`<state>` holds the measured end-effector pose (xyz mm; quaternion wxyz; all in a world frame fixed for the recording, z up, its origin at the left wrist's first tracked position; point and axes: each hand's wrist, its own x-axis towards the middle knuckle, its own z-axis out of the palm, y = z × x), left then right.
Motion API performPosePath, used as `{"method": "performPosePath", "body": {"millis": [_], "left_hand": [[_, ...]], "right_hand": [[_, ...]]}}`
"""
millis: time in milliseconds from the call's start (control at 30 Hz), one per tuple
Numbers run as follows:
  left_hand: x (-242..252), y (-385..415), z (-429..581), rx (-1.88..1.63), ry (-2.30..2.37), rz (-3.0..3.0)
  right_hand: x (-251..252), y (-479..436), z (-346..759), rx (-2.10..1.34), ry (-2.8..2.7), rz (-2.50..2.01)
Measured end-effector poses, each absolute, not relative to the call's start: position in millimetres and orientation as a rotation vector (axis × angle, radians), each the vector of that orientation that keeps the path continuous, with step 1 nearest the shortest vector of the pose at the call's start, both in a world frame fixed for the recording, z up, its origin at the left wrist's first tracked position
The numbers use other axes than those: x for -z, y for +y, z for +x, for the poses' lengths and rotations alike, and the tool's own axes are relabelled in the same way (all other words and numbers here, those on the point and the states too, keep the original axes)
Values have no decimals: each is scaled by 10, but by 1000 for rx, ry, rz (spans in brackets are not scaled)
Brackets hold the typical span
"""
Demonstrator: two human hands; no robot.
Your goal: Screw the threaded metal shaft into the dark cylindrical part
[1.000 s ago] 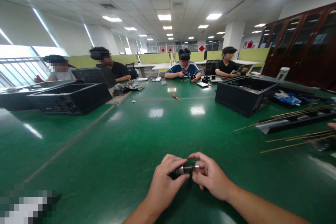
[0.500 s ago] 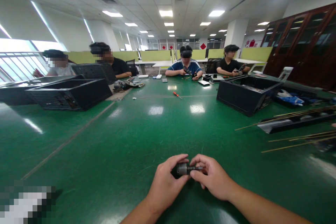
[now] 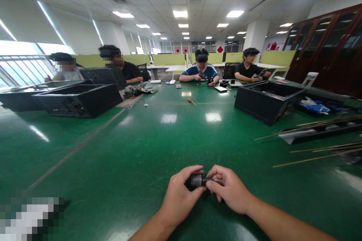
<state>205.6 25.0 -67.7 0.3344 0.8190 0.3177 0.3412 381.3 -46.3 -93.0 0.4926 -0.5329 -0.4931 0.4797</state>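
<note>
Low in the middle of the view, I hold a dark metal cylinder with a thinner ridged shaft [image 3: 197, 180] just above the green table top [image 3: 158, 139]. My left hand [image 3: 179, 192] wraps round its thick end, thumb below and fingers above. The shaft points right, pinched between the thumb and fingers of my right hand [image 3: 233, 190]. Part of the thick end is hidden in the left palm, and the right fingers cover much of the shaft.
A black computer case [image 3: 266, 103] stands at the right, another [image 3: 82, 99] at the left. An orange screwdriver [image 3: 191, 101] lies mid-table. Thin brass-coloured rods [image 3: 299, 162] jut in from the right. Several people sit at the far side. A pixelated object [image 3: 31, 218] lies at lower left.
My right fingers have closed further over the shaft, so less of it shows. My left hand keeps its hold. The whole view has shifted slightly.
</note>
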Motion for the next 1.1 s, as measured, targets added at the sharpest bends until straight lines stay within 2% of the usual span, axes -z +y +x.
{"method": "performPosePath", "body": {"millis": [1100], "left_hand": [[617,245,2017,-981,860,2152]], "right_hand": [[938,-449,3853,-1238,-1112,-1205]]}}
